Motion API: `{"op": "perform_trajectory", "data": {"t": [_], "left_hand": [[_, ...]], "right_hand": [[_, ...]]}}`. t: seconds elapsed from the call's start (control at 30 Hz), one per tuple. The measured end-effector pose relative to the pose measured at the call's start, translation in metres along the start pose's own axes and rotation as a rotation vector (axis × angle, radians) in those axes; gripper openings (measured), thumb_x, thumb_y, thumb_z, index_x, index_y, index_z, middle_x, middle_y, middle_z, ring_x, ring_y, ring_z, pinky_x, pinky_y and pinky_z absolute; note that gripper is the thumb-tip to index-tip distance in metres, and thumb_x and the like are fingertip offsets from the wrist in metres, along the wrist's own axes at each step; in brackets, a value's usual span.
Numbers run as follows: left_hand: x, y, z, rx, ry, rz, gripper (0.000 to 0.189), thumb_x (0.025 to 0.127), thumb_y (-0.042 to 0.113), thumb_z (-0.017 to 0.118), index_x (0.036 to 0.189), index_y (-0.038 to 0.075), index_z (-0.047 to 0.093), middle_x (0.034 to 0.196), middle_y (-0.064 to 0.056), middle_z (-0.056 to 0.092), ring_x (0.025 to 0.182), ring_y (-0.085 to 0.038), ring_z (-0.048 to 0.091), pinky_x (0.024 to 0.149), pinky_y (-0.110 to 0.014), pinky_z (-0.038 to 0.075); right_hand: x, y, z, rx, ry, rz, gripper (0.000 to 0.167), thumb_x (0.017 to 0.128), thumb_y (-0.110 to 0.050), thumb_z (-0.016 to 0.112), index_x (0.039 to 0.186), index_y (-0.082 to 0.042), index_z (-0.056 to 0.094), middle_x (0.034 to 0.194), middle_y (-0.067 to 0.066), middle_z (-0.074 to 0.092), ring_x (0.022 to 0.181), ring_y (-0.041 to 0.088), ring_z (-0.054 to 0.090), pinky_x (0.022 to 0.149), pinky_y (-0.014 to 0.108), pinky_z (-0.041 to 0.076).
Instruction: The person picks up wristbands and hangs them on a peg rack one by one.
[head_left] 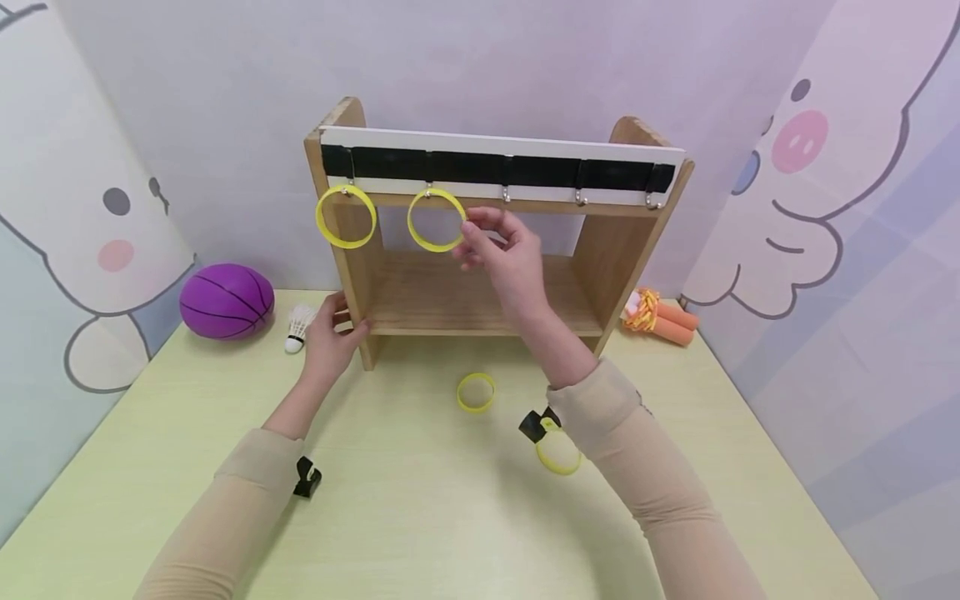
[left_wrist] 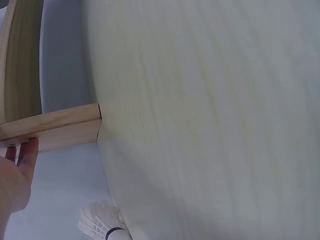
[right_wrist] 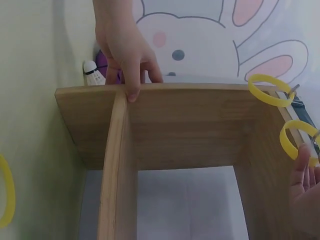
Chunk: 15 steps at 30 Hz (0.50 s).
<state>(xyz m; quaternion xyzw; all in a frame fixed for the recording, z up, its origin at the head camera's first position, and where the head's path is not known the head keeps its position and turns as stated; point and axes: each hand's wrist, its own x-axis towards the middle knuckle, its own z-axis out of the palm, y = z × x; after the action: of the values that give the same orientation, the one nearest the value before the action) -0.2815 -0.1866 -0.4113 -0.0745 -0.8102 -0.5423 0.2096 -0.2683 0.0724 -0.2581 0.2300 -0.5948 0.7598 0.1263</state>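
Note:
A wooden shelf point(head_left: 480, 321) stands on the table, with a row of metal hooks along a black strip point(head_left: 465, 167) on its white top rail. One yellow ring point(head_left: 321, 223) hangs from the leftmost hook. Around the second hook is another yellow ring point(head_left: 411, 225), whose right edge my right hand point(head_left: 517, 258) pinches between thumb and fingers. My left hand point(head_left: 330, 342) holds the shelf's left side panel point(right_wrist: 190, 102), its thumb at the front edge and the fingers on the outer face. The three hooks farther right carry no ring.
On the table lie a yellow ring point(head_left: 459, 392) and another yellow ring point(head_left: 558, 471), partly behind the right forearm. A purple ball point(head_left: 227, 302) and a shuttlecock point(head_left: 298, 327) sit left of the shelf. Orange foam-like handles point(head_left: 671, 323) lie to its right. Walls rise behind and at both sides.

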Motion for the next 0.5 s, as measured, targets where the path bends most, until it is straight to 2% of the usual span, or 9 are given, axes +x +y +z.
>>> {"op": "perform_trajectory", "data": {"t": [0.23,0.5], "left_hand": [[-0.010,0.036,-0.006,0.002,-0.011,-0.008,0.048,0.085,0.000,0.063,0.129,-0.006,0.045,0.123,-0.029,0.052,0.107,-0.042,0.056,0.086,-0.052,0.053],[-0.008,0.035,-0.005,0.000,-0.014,-0.029,0.049,0.085,0.000,0.064,0.129,-0.005,0.045,0.123,-0.029,0.052,0.108,-0.041,0.055,0.087,-0.053,0.053]], "right_hand": [[-0.008,-0.006,-0.015,-0.132,-0.050,-0.014,0.025,0.086,-0.011,0.068,0.108,0.000,0.063,0.099,0.014,0.063,0.070,0.019,0.067,0.060,0.028,0.059],[-0.020,0.000,-0.038,-0.423,-0.147,-0.051,0.027,0.085,-0.013,0.070,0.108,-0.001,0.063,0.103,0.013,0.066,0.073,0.014,0.067,0.062,0.024,0.058]]}}
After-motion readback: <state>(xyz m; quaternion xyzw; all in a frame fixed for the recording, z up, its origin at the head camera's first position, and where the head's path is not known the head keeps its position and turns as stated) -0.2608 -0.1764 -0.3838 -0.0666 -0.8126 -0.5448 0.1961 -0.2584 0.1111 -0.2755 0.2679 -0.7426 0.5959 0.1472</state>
